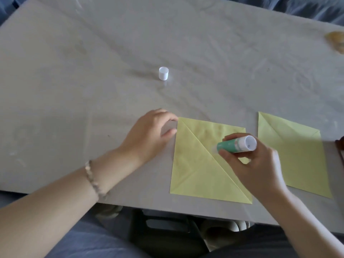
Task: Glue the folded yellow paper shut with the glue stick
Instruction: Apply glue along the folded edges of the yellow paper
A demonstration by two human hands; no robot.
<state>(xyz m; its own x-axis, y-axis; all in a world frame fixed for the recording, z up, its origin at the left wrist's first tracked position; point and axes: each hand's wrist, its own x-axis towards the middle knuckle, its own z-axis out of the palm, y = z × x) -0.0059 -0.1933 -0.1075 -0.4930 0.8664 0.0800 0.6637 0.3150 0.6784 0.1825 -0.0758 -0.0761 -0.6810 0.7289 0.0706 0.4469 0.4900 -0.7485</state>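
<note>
- Grey worktop [78, 75], its surface wrinkled and smeared, fills the view from the head camera; the person's lap lies below its near edge.
- Folded yellow paper [197, 170] lies flat near the near edge, at about 5 o'clock from the worktop's centre. A diagonal fold runs from its 11 o'clock corner to its 5 o'clock corner.
- Left hand [149, 135] is at the paper's 10 o'clock side. Its fingers are loosely curved and grasp nothing, with the index fingertip and thumb tip touching the paper's corner and left edge. A beaded bracelet [93, 179] sits on that wrist.
- Right hand [258, 164] grasps the glue stick [234, 145], which has a green barrel. Its white base is tilted up towards 2 o'clock and its tip is down on the paper just beside the diagonal fold. The contact point is blurred.
- White cap [163, 73] stands upright, well apart from the paper, at its 11 o'clock.
- Second yellow paper [297, 161], also folded, lies at 3 o'clock of the first without touching it.
</note>
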